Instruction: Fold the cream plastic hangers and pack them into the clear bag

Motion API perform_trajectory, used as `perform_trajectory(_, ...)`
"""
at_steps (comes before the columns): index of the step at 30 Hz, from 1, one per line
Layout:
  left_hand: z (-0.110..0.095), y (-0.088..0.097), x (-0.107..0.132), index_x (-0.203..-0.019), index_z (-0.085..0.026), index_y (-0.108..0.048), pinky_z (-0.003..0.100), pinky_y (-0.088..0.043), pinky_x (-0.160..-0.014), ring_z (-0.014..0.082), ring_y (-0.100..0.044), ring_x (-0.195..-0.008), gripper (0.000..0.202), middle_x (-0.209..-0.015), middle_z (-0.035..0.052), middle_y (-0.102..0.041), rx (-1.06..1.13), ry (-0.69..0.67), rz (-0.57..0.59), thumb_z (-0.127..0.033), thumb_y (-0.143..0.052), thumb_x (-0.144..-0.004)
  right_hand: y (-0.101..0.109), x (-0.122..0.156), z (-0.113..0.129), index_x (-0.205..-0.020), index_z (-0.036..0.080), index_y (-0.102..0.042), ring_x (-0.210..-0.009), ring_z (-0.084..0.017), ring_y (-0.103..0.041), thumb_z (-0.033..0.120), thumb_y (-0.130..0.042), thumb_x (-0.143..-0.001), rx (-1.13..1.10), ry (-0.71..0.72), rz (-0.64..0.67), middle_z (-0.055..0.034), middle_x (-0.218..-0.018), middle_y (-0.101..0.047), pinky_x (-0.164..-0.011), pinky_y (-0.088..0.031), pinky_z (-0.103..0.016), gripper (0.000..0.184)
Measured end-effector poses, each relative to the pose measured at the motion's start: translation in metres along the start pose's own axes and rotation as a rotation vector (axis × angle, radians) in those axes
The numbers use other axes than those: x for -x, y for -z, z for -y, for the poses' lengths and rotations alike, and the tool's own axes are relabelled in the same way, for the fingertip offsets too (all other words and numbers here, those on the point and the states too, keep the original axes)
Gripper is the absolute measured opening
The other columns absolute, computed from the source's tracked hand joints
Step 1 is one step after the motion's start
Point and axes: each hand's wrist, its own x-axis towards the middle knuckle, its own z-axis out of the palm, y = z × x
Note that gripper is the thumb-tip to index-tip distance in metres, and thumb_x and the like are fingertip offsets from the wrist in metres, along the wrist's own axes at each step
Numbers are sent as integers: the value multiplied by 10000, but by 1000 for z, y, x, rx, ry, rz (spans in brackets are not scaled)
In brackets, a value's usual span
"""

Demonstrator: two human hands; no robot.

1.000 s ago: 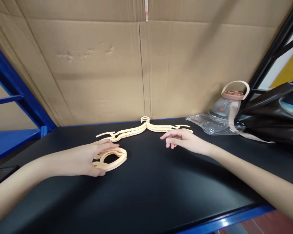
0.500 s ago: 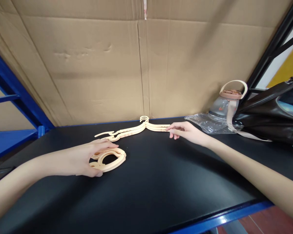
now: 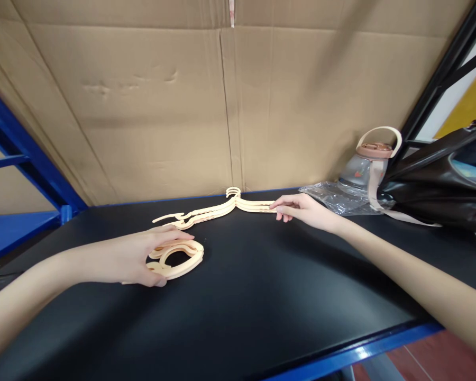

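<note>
My left hand [image 3: 138,256] is closed around a folded cream clothes hanger [image 3: 184,267], thumb on the near side and fingers over the far side. Its curved arms form a loop low over the black tabletop. Behind it, several unfolded cream hangers [image 3: 210,211] lie stacked, their hooks pointing to the cardboard at the back. At the right end of that stack, my right hand [image 3: 293,207] pinches the hangers' arms between thumb and fingers. The fingers of my left hand hide part of the stack's left end.
A clear bottle [image 3: 359,169] with a brown lid and strap stands at the back right by crinkled plastic wrap [image 3: 333,197]. A dark leather bag [image 3: 432,180] sits beside it. Cardboard [image 3: 154,106] walls the back, and a blue frame [image 3: 27,153] rises at left.
Both hands keep almost the same place and hold. The whole view has shifted very slightly; the hangers lie as before.
</note>
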Motion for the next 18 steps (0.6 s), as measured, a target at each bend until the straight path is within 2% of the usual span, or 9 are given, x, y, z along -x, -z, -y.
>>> perform_trajectory(3,2,2,0,-1281,-363,-536,369,-400,-1036,305,-409,-1313,682,-1421,-28,-469,9,15,36,-240,-636,-618,5,-1,-4,-1043,138,-643,-670,-130,-570,381,-538,-879,-3,-2,-14,-46,-803,-660,-645,-473,-279,312)
perform_trajectory(10,8,-1,1,-1249,-365,-570,397,-381,-1055,327,-395,-1321,677,-1436,-30,-452,-5,20,-46,-243,-650,-588,8,-2,-7,-1027,130,-646,-662,-132,-576,389,-535,-874,18,0,-15,-49,-792,-662,-629,-473,-279,320)
perform_trajectory(15,1,5,1,-1273,-357,-551,398,-415,-1024,333,-433,-1290,668,-1426,-11,-464,-16,-7,37,-254,-644,-620,7,-3,-8,-1034,133,-642,-667,-140,-590,392,-518,-880,46,15,-4,-53,-798,-669,-641,-490,-287,326)
perform_trajectory(18,-2,4,1,-1273,-342,-543,374,-417,-1021,315,-442,-1286,668,-1421,-11,-468,-32,-4,41,-234,-616,-618,9,-4,-9,-1041,152,-645,-709,-158,-619,381,-465,-912,216,59,-40,-51,-823,-685,-671,-505,-297,319)
